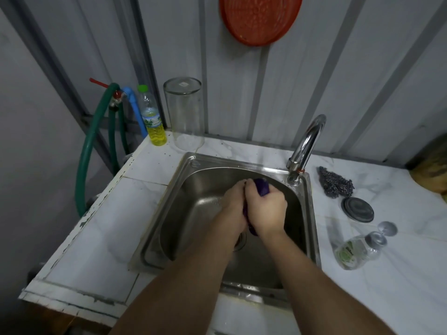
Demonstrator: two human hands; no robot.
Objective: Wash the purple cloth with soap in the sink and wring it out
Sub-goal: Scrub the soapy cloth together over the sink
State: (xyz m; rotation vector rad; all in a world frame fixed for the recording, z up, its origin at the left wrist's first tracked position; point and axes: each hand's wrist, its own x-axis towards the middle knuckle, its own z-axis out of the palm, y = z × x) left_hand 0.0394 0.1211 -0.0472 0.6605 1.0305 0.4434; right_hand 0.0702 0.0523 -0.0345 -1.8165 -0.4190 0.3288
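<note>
Now both hands squeeze the cloth over the sink: left hand and right hand closed tight around it, purple showing at the far end and below the right palm. Looks like wringing. Do it well: twist hands opposite ways, keep the roll low over the drain, regrip along its length. Tap shows no flow.

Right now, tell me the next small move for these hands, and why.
Probably twist the hands in opposite directions. Both the left hand and right hand grip the bunched purple cloth over the sink, and no water visibly runs from the tap.
</note>
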